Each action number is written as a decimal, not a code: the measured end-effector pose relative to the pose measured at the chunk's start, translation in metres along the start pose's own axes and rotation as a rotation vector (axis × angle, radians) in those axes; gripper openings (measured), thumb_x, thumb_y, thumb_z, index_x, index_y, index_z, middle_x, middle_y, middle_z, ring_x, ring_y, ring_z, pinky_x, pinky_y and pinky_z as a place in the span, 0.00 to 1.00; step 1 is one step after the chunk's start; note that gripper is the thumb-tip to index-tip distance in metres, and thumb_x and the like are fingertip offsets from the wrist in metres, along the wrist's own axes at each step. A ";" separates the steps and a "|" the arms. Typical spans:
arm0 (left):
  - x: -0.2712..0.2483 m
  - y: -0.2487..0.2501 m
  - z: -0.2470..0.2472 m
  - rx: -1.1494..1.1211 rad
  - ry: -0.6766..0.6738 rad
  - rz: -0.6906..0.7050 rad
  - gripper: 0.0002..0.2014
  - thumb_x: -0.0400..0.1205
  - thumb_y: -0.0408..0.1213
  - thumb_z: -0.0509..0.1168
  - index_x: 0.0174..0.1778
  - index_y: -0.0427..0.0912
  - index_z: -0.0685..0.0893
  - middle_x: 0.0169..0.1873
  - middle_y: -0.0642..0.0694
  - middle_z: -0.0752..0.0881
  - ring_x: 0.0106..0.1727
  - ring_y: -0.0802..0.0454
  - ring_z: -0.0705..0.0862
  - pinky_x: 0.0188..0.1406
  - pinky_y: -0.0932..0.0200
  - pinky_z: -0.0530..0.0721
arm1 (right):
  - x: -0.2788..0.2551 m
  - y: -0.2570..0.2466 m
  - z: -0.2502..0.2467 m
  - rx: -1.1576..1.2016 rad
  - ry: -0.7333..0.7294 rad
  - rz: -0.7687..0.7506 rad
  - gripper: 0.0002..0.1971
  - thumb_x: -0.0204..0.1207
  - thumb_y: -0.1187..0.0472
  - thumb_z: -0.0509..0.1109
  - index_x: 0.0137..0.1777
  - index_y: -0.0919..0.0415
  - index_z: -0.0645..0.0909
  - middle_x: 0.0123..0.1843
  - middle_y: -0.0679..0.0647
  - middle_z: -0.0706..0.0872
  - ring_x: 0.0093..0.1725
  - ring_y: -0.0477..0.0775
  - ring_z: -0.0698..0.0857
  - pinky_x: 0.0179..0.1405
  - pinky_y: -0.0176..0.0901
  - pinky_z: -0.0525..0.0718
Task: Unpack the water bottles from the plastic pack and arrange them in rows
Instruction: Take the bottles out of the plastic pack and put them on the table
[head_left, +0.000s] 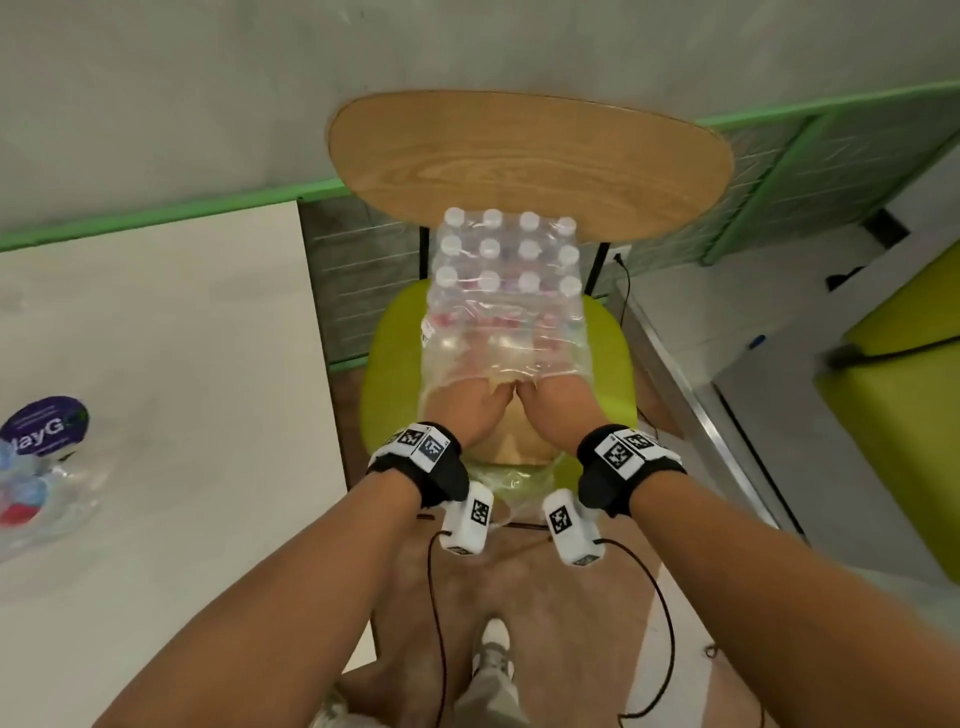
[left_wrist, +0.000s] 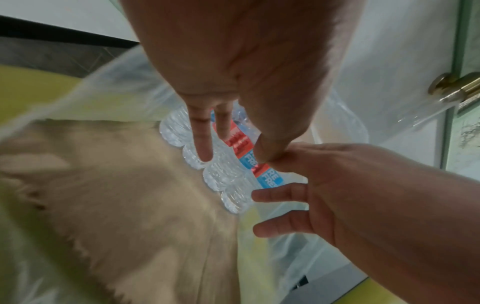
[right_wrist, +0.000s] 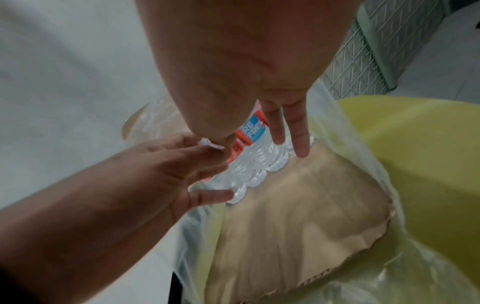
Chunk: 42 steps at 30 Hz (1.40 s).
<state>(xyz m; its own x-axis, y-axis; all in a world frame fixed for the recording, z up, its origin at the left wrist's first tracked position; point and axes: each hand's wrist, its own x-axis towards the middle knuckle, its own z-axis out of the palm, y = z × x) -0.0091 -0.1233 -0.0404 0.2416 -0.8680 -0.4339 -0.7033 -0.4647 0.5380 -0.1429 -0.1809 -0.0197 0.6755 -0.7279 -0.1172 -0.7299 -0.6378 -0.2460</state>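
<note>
Your L hand (head_left: 480, 410) and R hand (head_left: 558, 408) are both inside the open near end of the plastic pack (head_left: 506, 358), side by side, thumbs touching at the middle. Fingers on both look straight and spread, reaching at the bottles (head_left: 506, 260); no curl round anything seen in the wrist views. L fingers (left_wrist: 201, 142) lie against the bottle bases, R fingers (right_wrist: 298, 131) likewise, over the red/blue labels. Pack sits on a green chair seat (head_left: 389, 374), bottles upright in 3 rows of 4, white caps up, film still over the top. A cardboard sheet (head_left: 519, 441) lies under the pack's near part, inside the film. Wooden chair back (head_left: 530, 156) behind the pack. White table (head_left: 182, 364) to your L w/ crumpled clear plastic (head_left: 47, 488) on it.
</note>
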 end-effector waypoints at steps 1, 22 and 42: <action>0.007 0.005 -0.002 0.015 -0.044 -0.019 0.31 0.88 0.62 0.45 0.62 0.45 0.86 0.60 0.41 0.87 0.63 0.41 0.84 0.64 0.48 0.79 | 0.004 0.003 -0.003 -0.058 0.024 -0.047 0.15 0.81 0.67 0.58 0.45 0.67 0.87 0.38 0.63 0.89 0.35 0.63 0.89 0.28 0.41 0.71; 0.043 0.023 -0.022 0.254 -0.285 -0.213 0.38 0.82 0.33 0.68 0.86 0.45 0.58 0.82 0.44 0.66 0.79 0.42 0.72 0.74 0.52 0.73 | 0.059 0.033 0.016 -0.179 -0.105 -0.104 0.11 0.67 0.72 0.66 0.27 0.60 0.81 0.23 0.54 0.82 0.21 0.56 0.82 0.20 0.41 0.77; -0.019 -0.025 0.014 -0.155 0.425 0.138 0.20 0.81 0.52 0.70 0.65 0.49 0.77 0.55 0.52 0.85 0.56 0.52 0.84 0.56 0.52 0.84 | 0.086 0.041 0.004 -0.175 -0.451 0.068 0.50 0.63 0.50 0.80 0.82 0.43 0.56 0.78 0.51 0.72 0.72 0.61 0.78 0.62 0.49 0.83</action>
<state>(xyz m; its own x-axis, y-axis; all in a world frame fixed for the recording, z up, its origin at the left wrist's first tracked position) -0.0054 -0.0929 -0.0565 0.4279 -0.9032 -0.0341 -0.6478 -0.3328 0.6853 -0.1144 -0.2684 -0.0438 0.5757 -0.6123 -0.5419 -0.7542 -0.6536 -0.0628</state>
